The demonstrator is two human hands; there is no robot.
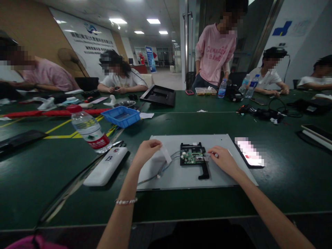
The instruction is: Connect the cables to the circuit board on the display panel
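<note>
My left hand (149,151) pinches the top end of a whitish translucent strip (166,155), which hangs over the grey panel (220,179). Below the strip, thin grey cables (164,166) run across the panel to a green circuit board (193,157) set in a black bracket (204,171). At the board's right edge my right hand (223,159) has its fingers bent together, with a small silvery thing (216,155) at them. A little clear or whitish piece (206,158) lies by the fingertips. Whether the right fingers grip it cannot be made out.
A lit phone (249,154) lies right of the panel. To the left are a white power bank (106,167), a water bottle (90,133) and a blue tray (121,117). A black monitor casing (158,95) stands farther back. Several people are around the green table (181,207).
</note>
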